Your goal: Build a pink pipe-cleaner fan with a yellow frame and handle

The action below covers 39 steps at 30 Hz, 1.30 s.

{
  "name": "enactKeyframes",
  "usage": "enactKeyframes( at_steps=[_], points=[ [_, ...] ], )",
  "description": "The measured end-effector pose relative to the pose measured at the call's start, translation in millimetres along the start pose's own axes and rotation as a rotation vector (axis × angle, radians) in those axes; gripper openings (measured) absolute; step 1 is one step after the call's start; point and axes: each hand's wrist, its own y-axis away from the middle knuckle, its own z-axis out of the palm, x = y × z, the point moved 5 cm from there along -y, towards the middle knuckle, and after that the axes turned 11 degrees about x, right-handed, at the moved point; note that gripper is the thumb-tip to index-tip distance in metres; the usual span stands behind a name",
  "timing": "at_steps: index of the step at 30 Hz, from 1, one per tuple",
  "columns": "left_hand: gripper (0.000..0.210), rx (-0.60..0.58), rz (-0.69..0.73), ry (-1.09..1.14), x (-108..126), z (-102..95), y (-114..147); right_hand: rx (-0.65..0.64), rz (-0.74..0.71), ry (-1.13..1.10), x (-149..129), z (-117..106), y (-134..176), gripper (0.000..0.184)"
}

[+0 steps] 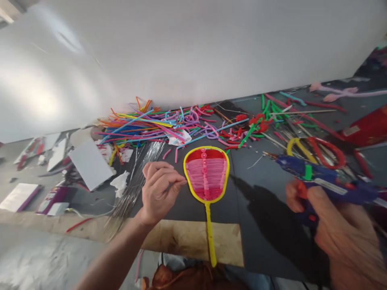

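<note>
A fan-shaped piece made of pipe cleaners point(196, 177) lies flat on the dark table, with a yellow rim, red and pink rows inside, and a row of pink beads down its middle. Its yellow handle points toward me. My left hand point(160, 193) is closed in a pinch beside the fan's left rim; whatever its fingertips hold, if anything, is too small to make out. At the right, my right hand point(338, 225) grips a blue glue gun point(320, 177) with an orange trigger, its nozzle pointing left toward the fan but apart from it.
Behind the fan spreads a heap of coloured pipe cleaners point(145, 125). Thin wires point(148, 161) lie left of it. Scissors point(328, 153) with yellow and red handles rest behind the glue gun. A white box point(90, 163) stands at the left. Brown paper point(181, 237) covers the front edge.
</note>
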Motion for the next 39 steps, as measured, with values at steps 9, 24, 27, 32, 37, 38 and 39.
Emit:
enactKeyframes(
  at_steps=[9,24,27,32,37,38,39],
  points=[
    [0.017,0.022,-0.065,-0.008,-18.9,-28.3,12.7,-0.272,-0.663,0.981,14.8,0.1,-6.2,0.049],
    [0.010,-0.235,-0.193,0.035,-19.3,14.0,14.7,-0.299,-0.517,0.791,-14.4,30.4,-74.9,0.027],
    [0.029,-0.289,-0.194,0.044,-10.8,31.7,-3.5,-0.328,-0.506,0.872,-20.7,76.9,-100.1,0.027],
    [0.026,-0.309,-0.234,0.075,-11.3,54.2,-27.3,-0.388,-0.499,0.992,-19.4,143.4,-129.8,0.024],
    [0.025,-0.272,-0.313,0.142,-34.6,72.3,-40.8,-0.383,-0.445,1.103,-6.5,166.0,-140.4,0.023],
    [0.026,-0.267,-0.320,0.163,-39.0,76.8,-43.9,-0.376,-0.448,1.112,-6.0,166.4,-140.1,0.023],
    [0.026,-0.262,-0.326,0.183,-42.3,81.8,-47.6,-0.365,-0.457,1.117,-6.9,165.6,-139.3,0.023]
  ],
)
